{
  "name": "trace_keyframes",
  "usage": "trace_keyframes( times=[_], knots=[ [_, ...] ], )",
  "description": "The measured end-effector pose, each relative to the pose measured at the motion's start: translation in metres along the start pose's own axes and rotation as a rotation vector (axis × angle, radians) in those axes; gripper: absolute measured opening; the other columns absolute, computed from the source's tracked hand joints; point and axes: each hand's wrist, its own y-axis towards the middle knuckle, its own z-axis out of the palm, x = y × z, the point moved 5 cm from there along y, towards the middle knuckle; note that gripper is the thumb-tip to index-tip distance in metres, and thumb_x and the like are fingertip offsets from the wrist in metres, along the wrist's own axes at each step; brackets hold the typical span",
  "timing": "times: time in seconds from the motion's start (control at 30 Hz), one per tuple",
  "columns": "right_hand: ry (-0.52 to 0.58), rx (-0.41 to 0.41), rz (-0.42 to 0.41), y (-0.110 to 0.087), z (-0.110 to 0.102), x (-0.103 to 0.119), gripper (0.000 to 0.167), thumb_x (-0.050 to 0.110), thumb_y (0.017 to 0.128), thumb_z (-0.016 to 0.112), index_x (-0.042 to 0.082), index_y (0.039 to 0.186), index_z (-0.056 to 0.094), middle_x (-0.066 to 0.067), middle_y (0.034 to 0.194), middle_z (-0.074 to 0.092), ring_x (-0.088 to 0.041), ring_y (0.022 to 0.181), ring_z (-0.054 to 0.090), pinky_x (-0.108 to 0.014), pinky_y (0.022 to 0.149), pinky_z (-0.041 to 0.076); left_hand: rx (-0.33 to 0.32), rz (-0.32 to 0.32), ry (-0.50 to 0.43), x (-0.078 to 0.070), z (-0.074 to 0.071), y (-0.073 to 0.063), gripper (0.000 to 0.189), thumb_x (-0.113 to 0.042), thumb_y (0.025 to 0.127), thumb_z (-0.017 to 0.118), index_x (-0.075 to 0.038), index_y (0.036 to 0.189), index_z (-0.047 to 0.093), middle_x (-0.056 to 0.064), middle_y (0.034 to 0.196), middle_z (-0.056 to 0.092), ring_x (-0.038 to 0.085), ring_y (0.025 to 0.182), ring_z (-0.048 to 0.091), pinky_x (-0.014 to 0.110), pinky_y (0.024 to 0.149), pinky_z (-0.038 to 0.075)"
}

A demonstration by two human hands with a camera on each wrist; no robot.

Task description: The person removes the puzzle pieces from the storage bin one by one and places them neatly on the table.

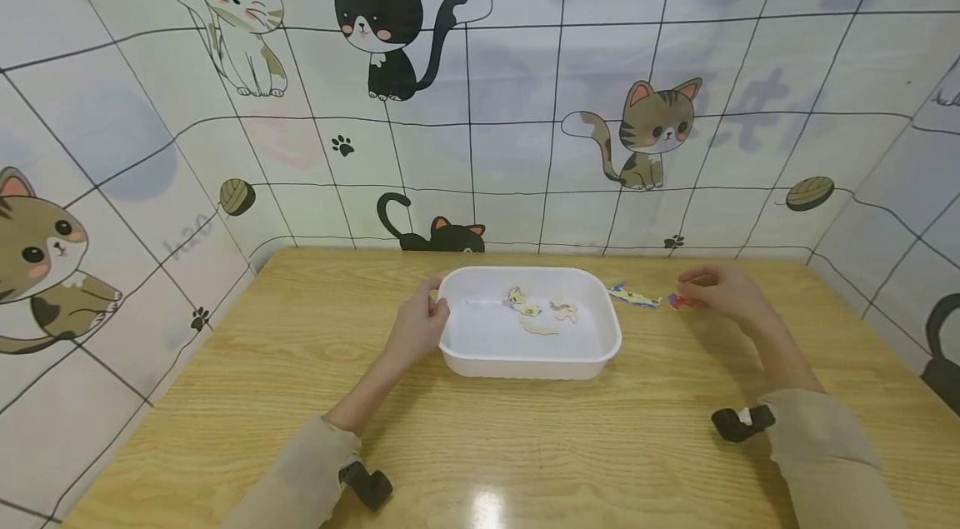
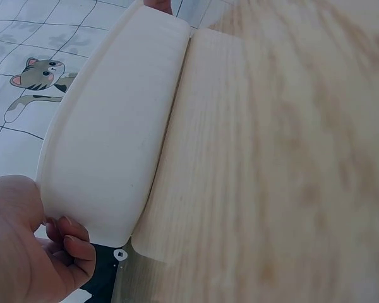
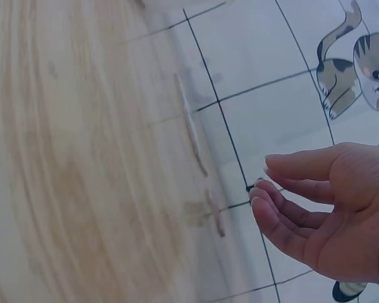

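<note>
A white plastic tub (image 1: 528, 366) stands on the wooden table, its left end gripped by my left hand (image 1: 416, 319). In the left wrist view, the fingers of that hand (image 2: 35, 246) curl against the tub's end (image 2: 107, 126). Several thin, pale cutout pieces (image 1: 531, 310) lie inside the tub. To its right are a long yellow-and-blue flat piece (image 1: 636, 296) and a small red-and-blue piece (image 1: 677, 301). My right hand (image 1: 723, 291) hovers by the red piece; the right wrist view shows its loosely bent fingers (image 3: 284, 221) apart from both pieces, holding nothing.
The wooden table (image 1: 487, 437) runs back to a cloth backdrop (image 1: 517, 154) with a grid and cartoon cats. A dark wrist camera (image 1: 365, 486) sits on the left sleeve and another camera (image 1: 742, 422) on the right one.
</note>
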Motion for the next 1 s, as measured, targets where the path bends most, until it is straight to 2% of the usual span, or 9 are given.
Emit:
trace_keyframes(
  times=[0.23, 0.4, 0.6, 0.77, 1.0],
  knots=[
    [-0.086, -0.028, -0.072, -0.004, 0.006, 0.034, 0.048, 0.031, 0.101, 0.061, -0.009, 0.128, 0.057, -0.028, 0.114, 0.066, -0.026, 0.084, 0.068, -0.036, 0.074, 0.055, -0.002, 0.003, 0.004, 0.0, -0.001, 0.0, 0.042, -0.007, 0.099, 0.05, 0.009, 0.138, 0.05, 0.005, 0.071, 0.05, 0.016, 0.06, 0.046, 0.025, 0.052, 0.041],
    [-0.098, -0.053, -0.118, -0.008, 0.01, 0.053, 0.046, 0.032, 0.102, 0.06, -0.006, 0.128, 0.058, -0.026, 0.111, 0.067, -0.03, 0.088, 0.069, -0.034, 0.071, 0.056, -0.005, 0.022, 0.009, -0.001, -0.001, 0.0, 0.041, -0.007, 0.099, 0.05, 0.01, 0.136, 0.05, 0.004, 0.07, 0.049, 0.015, 0.059, 0.045, 0.025, 0.051, 0.04],
    [-0.101, -0.053, -0.151, -0.011, 0.017, 0.07, 0.05, 0.039, 0.102, 0.058, -0.001, 0.132, 0.056, -0.025, 0.118, 0.065, -0.04, 0.1, 0.066, -0.036, 0.071, 0.057, -0.01, 0.038, 0.01, -0.001, -0.001, -0.001, 0.041, -0.005, 0.098, 0.049, 0.01, 0.136, 0.05, 0.003, 0.069, 0.047, 0.014, 0.057, 0.044, 0.025, 0.051, 0.038],
    [-0.081, -0.036, -0.176, -0.014, 0.025, 0.086, 0.044, 0.034, 0.102, 0.059, 0.002, 0.132, 0.057, -0.023, 0.122, 0.064, -0.037, 0.101, 0.066, -0.033, 0.066, 0.055, -0.014, 0.04, -0.002, -0.001, -0.001, -0.001, 0.04, -0.005, 0.098, 0.049, 0.01, 0.136, 0.051, 0.003, 0.069, 0.048, 0.014, 0.058, 0.045, 0.025, 0.051, 0.04],
    [-0.124, -0.03, -0.257, -0.013, 0.045, 0.109, 0.036, 0.027, 0.101, 0.061, 0.001, 0.127, 0.06, -0.019, 0.118, 0.066, -0.035, 0.106, 0.065, -0.042, 0.082, 0.054, -0.017, 0.031, -0.005, 0.0, -0.001, 0.0, 0.041, -0.007, 0.098, 0.05, 0.009, 0.136, 0.051, 0.003, 0.069, 0.049, 0.014, 0.058, 0.046, 0.025, 0.052, 0.041]
  ],
)
